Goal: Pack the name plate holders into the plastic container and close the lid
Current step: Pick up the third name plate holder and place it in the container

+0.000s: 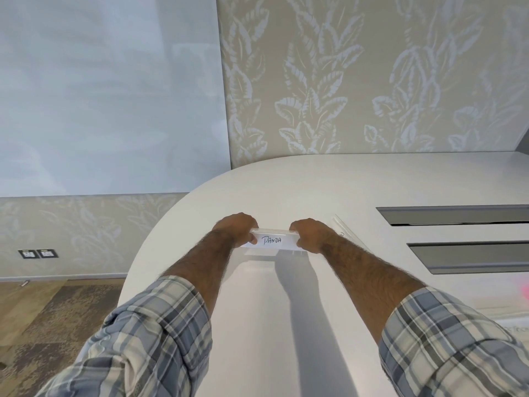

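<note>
- My left grip (237,229) and my right grip (310,234) each hold one end of the name plate holder (273,239), with fingers curled round it.
- The holder is out in front of me, over the desk (286,190) and near its round end. I cannot tell if it touches the desk.
- The desk edge bends round on the left. Past that edge, lower down, is the carpet floor (57,310).
- White desk top shows between my arms and on past my grips to the far edge.
- Two long grey slots (458,214) are cut into the desk on the right, well apart from the holder.
- A thin clear thing (339,220) lies just beside my right wrist. I cannot tell what it is.
- The holder is long, clear plastic. A white card inside says PANDA.
- The desk is smooth and a bit shiny.
- The wall (343,81) has pale leaf shapes on it.
- My sleeves (160,333) are soft checked cloth.
</note>
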Demonstrator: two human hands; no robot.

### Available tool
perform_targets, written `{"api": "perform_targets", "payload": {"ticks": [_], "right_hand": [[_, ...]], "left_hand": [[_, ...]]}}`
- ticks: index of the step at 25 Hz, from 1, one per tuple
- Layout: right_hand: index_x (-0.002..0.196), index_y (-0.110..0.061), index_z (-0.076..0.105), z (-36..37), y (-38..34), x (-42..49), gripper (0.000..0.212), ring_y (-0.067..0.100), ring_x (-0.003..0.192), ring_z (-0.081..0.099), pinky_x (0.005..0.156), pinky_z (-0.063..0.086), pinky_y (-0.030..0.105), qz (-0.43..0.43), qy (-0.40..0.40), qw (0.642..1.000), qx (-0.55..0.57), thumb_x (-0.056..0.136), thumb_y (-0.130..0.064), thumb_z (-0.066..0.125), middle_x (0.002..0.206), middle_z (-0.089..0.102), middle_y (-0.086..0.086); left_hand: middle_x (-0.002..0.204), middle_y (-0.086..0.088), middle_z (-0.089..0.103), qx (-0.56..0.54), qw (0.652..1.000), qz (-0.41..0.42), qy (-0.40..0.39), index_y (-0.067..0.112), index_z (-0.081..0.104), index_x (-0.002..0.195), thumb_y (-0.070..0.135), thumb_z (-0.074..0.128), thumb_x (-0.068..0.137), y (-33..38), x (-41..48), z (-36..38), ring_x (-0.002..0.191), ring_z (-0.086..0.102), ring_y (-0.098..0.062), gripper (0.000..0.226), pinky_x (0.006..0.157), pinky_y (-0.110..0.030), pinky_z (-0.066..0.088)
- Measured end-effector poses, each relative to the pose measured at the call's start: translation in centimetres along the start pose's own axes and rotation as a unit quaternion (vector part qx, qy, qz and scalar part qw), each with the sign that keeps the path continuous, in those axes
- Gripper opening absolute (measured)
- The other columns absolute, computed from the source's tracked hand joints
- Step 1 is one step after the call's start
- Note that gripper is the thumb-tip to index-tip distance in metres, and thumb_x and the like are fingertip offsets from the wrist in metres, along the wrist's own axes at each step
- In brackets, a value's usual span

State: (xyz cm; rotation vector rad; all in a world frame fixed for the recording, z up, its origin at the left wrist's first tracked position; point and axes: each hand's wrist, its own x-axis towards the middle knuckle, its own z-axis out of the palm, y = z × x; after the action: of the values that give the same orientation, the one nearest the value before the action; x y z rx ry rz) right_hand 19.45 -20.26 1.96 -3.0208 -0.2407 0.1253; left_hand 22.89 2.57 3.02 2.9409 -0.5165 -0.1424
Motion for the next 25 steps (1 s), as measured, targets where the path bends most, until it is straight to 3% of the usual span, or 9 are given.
{"api": "perform_targets", "payload": {"ticks": [10,16,25], "right_hand": [[0.125,-0.017,0.058,-6.0,1.2,-5.9,0.045,0.026,0.119,0.055,0.098,0.048,0.039,0.013,0.048,0.998,-0.025,0.082,-0.007,0.051,0.130,0.059,0.005],[0.119,-0.015,0.061,-8.8,3.0,-10.2,0.044,0.028,0.116,0.057,0.097,0.049,0.042,0.025,0.070,0.996,-0.039,0.078,-0.005,0.051,0.125,0.061,0.005],[0.122,-0.018,0.061,-12.4,7.6,-18.2,0.046,0.026,0.115,0.056,0.089,0.049,0.035,0.042,0.092,0.994,-0.049,0.079,-0.005,0.052,0.126,0.060,0.003]], "left_hand": [[0.129,0.003,0.061,0.039,0.998,0.032,0.045,0.028,0.061,0.130,0.038,0.072,0.084,5.7,-4.4,-5.6,0.121,0.055,-0.022,0.048,0.089,-0.034,0.043],[0.125,0.002,0.063,0.052,0.995,0.052,0.063,0.029,0.063,0.127,0.039,0.072,0.084,10.1,-7.0,-7.7,0.116,0.058,-0.023,0.046,0.080,-0.031,0.039],[0.122,0.000,0.064,0.049,0.993,0.071,0.082,0.028,0.064,0.126,0.040,0.074,0.082,18.4,-10.7,-8.8,0.111,0.060,-0.025,0.047,0.080,-0.034,0.041]]}}
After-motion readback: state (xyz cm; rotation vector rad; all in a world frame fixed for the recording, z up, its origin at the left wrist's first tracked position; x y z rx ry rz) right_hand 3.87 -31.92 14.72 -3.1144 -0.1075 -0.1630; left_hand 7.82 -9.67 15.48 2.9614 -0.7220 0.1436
